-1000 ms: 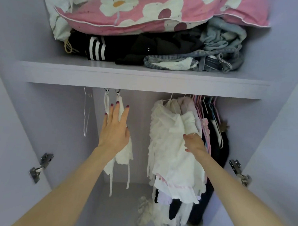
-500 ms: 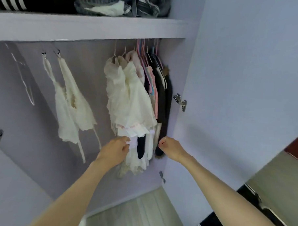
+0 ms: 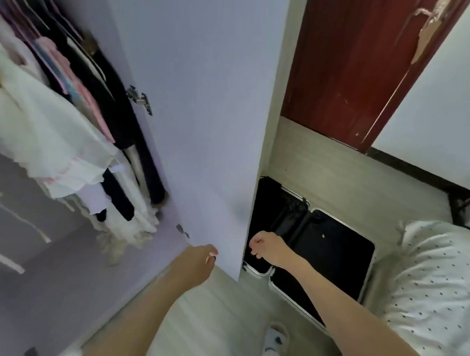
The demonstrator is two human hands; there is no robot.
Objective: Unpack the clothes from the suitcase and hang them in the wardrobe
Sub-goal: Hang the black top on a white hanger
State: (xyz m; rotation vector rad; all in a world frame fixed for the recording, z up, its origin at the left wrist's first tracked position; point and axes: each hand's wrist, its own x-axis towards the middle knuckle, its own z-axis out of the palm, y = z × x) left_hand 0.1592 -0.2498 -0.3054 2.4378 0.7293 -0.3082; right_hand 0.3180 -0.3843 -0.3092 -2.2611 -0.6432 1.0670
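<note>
The black-lined suitcase (image 3: 335,252) with a silver frame lies open on the floor, partly hidden behind the wardrobe's open lilac door (image 3: 205,95). I see only dark lining inside it. In the wardrobe at the left hang white garments (image 3: 42,131) and, beside them, pink and black garments (image 3: 118,113). My left hand (image 3: 198,262) hangs low in front of the door's bottom edge, fingers loosely curled, holding nothing. My right hand (image 3: 266,247) is just right of the door's edge, above the suitcase, loosely curled and empty.
A bed with a white dotted sheet (image 3: 434,280) stands at the right, close to the suitcase. A red-brown room door (image 3: 354,62) is behind it. Pale wood floor (image 3: 222,325) runs between wardrobe and bed. My slippered foot (image 3: 275,338) shows below.
My view swung right and down from the wardrobe's inside to the floor. Both hands left the hanging clothes and dropped low; the suitcase came into view.
</note>
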